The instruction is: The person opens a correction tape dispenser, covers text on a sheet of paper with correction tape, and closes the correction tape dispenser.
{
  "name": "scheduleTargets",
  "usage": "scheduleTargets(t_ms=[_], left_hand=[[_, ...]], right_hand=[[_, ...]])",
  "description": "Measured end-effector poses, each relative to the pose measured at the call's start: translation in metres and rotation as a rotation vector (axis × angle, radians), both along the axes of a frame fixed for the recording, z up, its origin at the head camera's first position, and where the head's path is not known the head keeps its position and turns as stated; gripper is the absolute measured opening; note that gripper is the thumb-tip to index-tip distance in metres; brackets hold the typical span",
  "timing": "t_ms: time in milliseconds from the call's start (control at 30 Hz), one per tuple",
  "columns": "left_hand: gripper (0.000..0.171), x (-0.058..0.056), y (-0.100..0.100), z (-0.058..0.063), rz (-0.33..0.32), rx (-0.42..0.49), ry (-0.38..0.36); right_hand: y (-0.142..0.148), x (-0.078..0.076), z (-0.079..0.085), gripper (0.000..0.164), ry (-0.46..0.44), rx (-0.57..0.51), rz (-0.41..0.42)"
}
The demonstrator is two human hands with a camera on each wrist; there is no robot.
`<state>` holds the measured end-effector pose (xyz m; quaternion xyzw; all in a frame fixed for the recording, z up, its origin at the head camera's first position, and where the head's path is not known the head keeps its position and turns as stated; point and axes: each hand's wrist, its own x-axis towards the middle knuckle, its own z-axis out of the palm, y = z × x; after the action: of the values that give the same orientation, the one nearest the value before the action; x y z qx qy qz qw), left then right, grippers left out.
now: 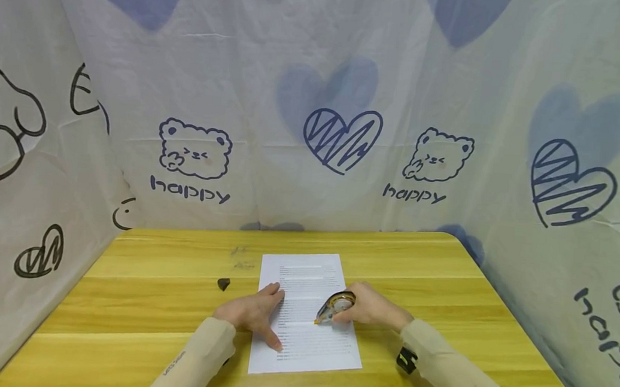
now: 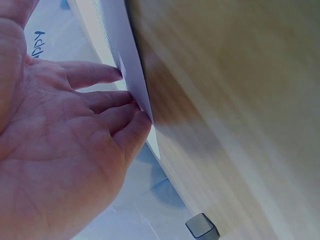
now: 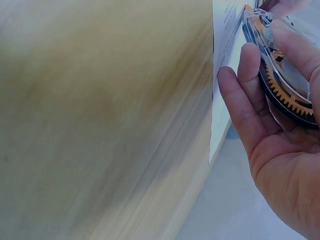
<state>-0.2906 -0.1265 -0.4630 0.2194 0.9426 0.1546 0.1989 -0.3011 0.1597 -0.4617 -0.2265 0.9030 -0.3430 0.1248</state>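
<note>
A sheet of printed paper (image 1: 326, 350) lies on the wooden table, with pale stripes crossing some of its text lines. My left hand (image 1: 255, 312) rests on the sheet's left side with thumb and fingers spread; the left wrist view shows its fingertips (image 2: 142, 120) touching the paper near the edge. My right hand (image 1: 374, 308) grips a correction tape dispenser (image 1: 342, 303), its orange tip down at the middle of the page. In the right wrist view, the dispenser (image 3: 287, 90) has a clear case with an orange gear inside, held between thumb and fingers.
A small dark cap-like piece (image 1: 223, 283) lies on the table (image 1: 162, 303) left of the sheet. Printed white cloth (image 1: 269, 155) hangs behind the table and along both sides. A black band (image 1: 407, 360) shows below the right sleeve.
</note>
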Motion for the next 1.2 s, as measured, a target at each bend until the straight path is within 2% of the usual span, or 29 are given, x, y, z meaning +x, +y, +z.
scheduleTargets(t_ms=[1200], left_hand=[[0.119,-0.0008,-0.0003,-0.0027,0.001,0.007,-0.003]], right_hand=[[0.0065,0.0016,0.0015,0.022,0.036,0.021,-0.009]])
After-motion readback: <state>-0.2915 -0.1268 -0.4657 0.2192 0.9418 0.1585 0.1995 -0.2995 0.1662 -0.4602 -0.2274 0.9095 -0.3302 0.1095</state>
